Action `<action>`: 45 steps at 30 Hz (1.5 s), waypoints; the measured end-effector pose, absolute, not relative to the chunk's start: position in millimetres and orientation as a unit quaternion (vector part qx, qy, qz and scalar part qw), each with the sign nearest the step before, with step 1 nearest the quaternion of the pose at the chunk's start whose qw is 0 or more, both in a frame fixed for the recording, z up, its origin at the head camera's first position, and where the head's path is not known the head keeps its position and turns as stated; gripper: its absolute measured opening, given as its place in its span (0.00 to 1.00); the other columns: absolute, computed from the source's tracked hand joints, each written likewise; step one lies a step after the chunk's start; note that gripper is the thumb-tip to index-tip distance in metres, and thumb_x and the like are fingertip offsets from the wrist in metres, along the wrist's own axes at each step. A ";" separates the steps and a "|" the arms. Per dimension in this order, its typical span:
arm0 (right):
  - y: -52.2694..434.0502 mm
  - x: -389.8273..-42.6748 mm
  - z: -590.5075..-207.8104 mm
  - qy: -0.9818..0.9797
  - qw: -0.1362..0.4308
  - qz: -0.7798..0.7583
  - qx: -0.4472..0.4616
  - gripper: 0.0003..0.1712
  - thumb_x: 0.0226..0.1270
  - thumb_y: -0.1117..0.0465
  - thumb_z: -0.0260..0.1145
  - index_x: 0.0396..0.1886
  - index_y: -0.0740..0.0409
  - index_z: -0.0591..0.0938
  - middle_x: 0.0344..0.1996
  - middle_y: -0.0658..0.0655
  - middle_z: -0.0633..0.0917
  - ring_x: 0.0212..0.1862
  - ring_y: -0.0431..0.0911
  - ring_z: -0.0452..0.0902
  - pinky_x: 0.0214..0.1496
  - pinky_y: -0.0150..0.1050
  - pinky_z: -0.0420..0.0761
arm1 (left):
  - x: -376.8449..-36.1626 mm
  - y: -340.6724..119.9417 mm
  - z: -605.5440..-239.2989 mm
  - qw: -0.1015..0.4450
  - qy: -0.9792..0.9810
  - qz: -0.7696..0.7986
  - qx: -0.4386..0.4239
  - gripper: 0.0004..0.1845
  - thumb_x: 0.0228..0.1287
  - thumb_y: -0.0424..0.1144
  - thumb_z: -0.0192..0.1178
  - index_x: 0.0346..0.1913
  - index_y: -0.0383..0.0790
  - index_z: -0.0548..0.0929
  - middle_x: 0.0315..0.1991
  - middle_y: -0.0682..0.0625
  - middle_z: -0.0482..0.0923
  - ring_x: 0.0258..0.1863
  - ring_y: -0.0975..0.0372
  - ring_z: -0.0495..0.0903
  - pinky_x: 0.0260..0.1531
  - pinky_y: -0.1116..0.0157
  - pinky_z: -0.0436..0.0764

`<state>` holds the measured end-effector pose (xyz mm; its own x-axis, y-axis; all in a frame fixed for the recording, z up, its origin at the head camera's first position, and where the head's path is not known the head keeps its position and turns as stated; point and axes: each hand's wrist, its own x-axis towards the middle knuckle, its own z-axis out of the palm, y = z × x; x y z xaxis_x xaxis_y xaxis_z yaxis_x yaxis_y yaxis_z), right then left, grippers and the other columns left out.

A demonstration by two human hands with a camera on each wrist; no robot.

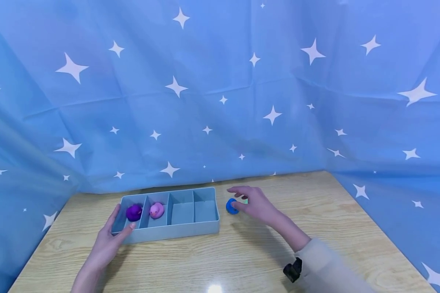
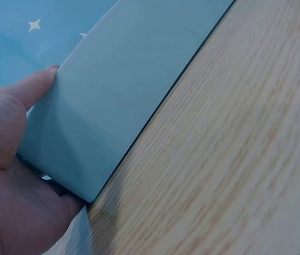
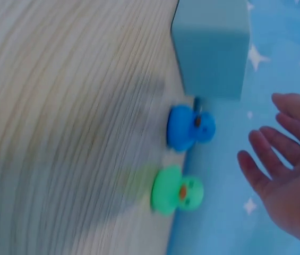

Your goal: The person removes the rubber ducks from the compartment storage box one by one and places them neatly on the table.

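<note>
One wooden table [image 1: 242,260] (starry blue backdrop [image 1: 220,101]).

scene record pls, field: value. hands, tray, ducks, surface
left hand: holds the left end of the tray, thumb on its front wall
right hand: fingers spread, over the blue duck, not gripping
tray: four compartments, on wooden table
purple duck: leftmost compartment
pink duck: second compartment from left
other two compartments: hold nothing
green duck: on table beside blue duck, right of tray
backdrop: blue cloth, white stars
</note>
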<state>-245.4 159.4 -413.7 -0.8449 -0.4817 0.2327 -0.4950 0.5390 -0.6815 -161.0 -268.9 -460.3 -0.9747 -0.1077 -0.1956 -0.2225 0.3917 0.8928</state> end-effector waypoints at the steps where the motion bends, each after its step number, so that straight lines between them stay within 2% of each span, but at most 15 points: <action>1: 154.9 -243.9 -413.4 -0.874 0.004 0.397 0.278 0.22 0.70 0.67 0.69 0.63 0.63 0.82 0.60 0.61 0.84 0.55 0.59 0.82 0.56 0.58 0.82 | -161.3 -268.6 -460.6 0.053 0.832 0.543 -0.099 0.56 0.71 0.58 0.63 0.82 0.62 0.30 0.82 0.35 0.28 0.79 0.35 0.34 0.72 0.33 0.51; 2: 150.3 -242.8 -413.2 -0.872 0.000 0.403 0.279 0.23 0.70 0.67 0.68 0.64 0.63 0.82 0.60 0.60 0.84 0.55 0.59 0.82 0.56 0.57 0.83 | -161.4 -268.5 -460.9 0.053 0.832 0.542 -0.100 0.56 0.71 0.58 0.63 0.82 0.62 0.30 0.82 0.36 0.28 0.79 0.35 0.34 0.72 0.33 0.50; 3: 145.7 -241.8 -413.1 -0.868 -0.002 0.409 0.281 0.22 0.71 0.66 0.68 0.64 0.63 0.82 0.60 0.61 0.84 0.55 0.59 0.82 0.54 0.55 0.84 | -161.5 -268.3 -461.0 0.052 0.831 0.545 -0.099 0.55 0.71 0.58 0.63 0.82 0.62 0.30 0.82 0.36 0.28 0.79 0.36 0.30 0.72 0.32 0.41; 5: 137.2 -240.7 -413.8 -0.863 -0.004 0.418 0.285 0.22 0.71 0.66 0.68 0.64 0.63 0.82 0.59 0.61 0.84 0.55 0.59 0.82 0.52 0.53 0.85 | -161.9 -268.2 -461.5 0.053 0.830 0.546 -0.102 0.55 0.71 0.58 0.63 0.82 0.62 0.30 0.82 0.36 0.28 0.79 0.36 0.30 0.72 0.32 0.41; 8: 124.4 -239.4 -414.3 -0.854 -0.003 0.429 0.296 0.22 0.71 0.66 0.68 0.64 0.61 0.83 0.59 0.60 0.84 0.54 0.59 0.83 0.50 0.50 0.85 | -162.5 -268.3 -461.6 0.054 0.828 0.548 -0.105 0.56 0.71 0.58 0.63 0.83 0.61 0.30 0.82 0.37 0.28 0.79 0.37 0.30 0.72 0.32 0.40; 13: 104.7 -235.4 -412.0 -0.837 -0.015 0.450 0.310 0.23 0.73 0.64 0.67 0.65 0.61 0.82 0.59 0.59 0.84 0.56 0.58 0.82 0.55 0.52 0.83 | -162.9 -268.5 -460.6 0.055 0.829 0.547 -0.106 0.56 0.71 0.58 0.63 0.83 0.60 0.30 0.82 0.37 0.28 0.79 0.37 0.29 0.72 0.32 0.40; 21: 72.4 -229.4 -412.0 -0.824 -0.041 0.470 0.313 0.22 0.74 0.63 0.65 0.66 0.57 0.82 0.57 0.57 0.85 0.54 0.53 0.82 0.53 0.42 0.84 | -162.9 -268.0 -461.0 0.050 0.833 0.542 -0.098 0.56 0.71 0.58 0.63 0.83 0.58 0.30 0.82 0.35 0.29 0.79 0.35 0.31 0.72 0.32 0.43; 25: 55.0 -227.0 -414.8 -0.824 -0.054 0.465 0.318 0.22 0.74 0.64 0.66 0.65 0.58 0.82 0.57 0.56 0.85 0.54 0.54 0.82 0.51 0.39 0.84 | -163.2 -268.5 -462.6 0.048 0.834 0.542 -0.096 0.56 0.72 0.57 0.63 0.83 0.57 0.31 0.82 0.34 0.29 0.79 0.35 0.31 0.72 0.32 0.43; 29: 39.0 -223.0 -414.5 -0.827 -0.065 0.448 0.332 0.22 0.73 0.64 0.67 0.65 0.59 0.83 0.57 0.58 0.85 0.54 0.55 0.82 0.52 0.42 0.85 | -164.5 -269.3 -463.1 0.048 0.835 0.540 -0.096 0.55 0.72 0.57 0.63 0.83 0.56 0.31 0.82 0.34 0.29 0.79 0.36 0.31 0.72 0.32 0.41; 33: 26.4 -220.8 -414.2 -0.833 -0.071 0.438 0.331 0.22 0.73 0.63 0.66 0.65 0.55 0.83 0.58 0.57 0.85 0.55 0.52 0.82 0.55 0.46 0.84 | -164.8 -269.0 -461.9 0.048 0.836 0.539 -0.098 0.56 0.71 0.58 0.63 0.83 0.56 0.31 0.82 0.35 0.29 0.79 0.36 0.31 0.72 0.32 0.41; 40: 9.1 -223.5 -412.6 -0.828 -0.077 0.453 0.322 0.23 0.74 0.58 0.68 0.67 0.50 0.82 0.56 0.55 0.86 0.57 0.51 0.80 0.44 0.31 0.82 | -165.3 -268.5 -461.1 0.050 0.835 0.539 -0.104 0.56 0.70 0.59 0.63 0.83 0.58 0.31 0.82 0.35 0.29 0.79 0.36 0.31 0.72 0.31 0.41; 45: -3.2 -226.5 -414.6 -0.822 -0.086 0.457 0.328 0.24 0.74 0.61 0.67 0.67 0.53 0.82 0.57 0.55 0.86 0.57 0.51 0.80 0.41 0.30 0.81 | -164.3 -269.3 -461.6 0.052 0.834 0.539 -0.104 0.56 0.70 0.59 0.63 0.83 0.58 0.31 0.82 0.35 0.29 0.79 0.36 0.31 0.72 0.32 0.41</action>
<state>-226.5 -3.2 -414.6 -0.7697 -0.6184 0.1585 -0.4609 0.3665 -0.8083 -164.3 -269.3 -461.6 -0.9728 -0.1184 -0.1992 -0.2303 0.3982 0.8879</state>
